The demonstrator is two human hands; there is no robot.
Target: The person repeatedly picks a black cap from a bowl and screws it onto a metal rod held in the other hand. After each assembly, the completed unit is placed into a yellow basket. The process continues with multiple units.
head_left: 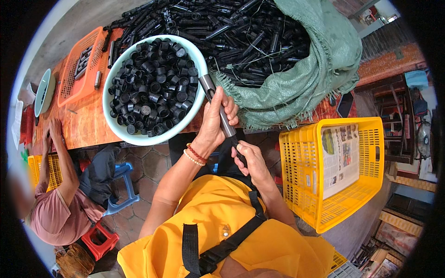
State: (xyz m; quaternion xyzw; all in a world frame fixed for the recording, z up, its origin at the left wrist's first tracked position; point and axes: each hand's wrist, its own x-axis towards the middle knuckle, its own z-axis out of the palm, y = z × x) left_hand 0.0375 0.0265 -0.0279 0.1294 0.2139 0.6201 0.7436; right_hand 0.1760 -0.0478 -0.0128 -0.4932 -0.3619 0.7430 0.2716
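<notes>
My left hand (215,118) is wrapped round a grey metal tube (207,85) with a slot cut in its upper end. The tube slants down to the right, its top beside the basin's rim. At its lower end my right hand (252,162) grips a black cylindrical part (237,144), mostly covered by the fingers; I cannot tell how far it sits in the tube. A pale green basin (108,111) on the table is full of short black caps (155,88). Behind it, long black tubular parts (259,44) spill from an open green woven sack (296,99).
A yellow plastic crate (320,222) lined with newspaper (347,157) stands at my right. An orange basket (65,92) holds grey tubes at the left. A phone (345,105) lies by the sack. Another person (60,208) sits at left, near a blue stool (123,190).
</notes>
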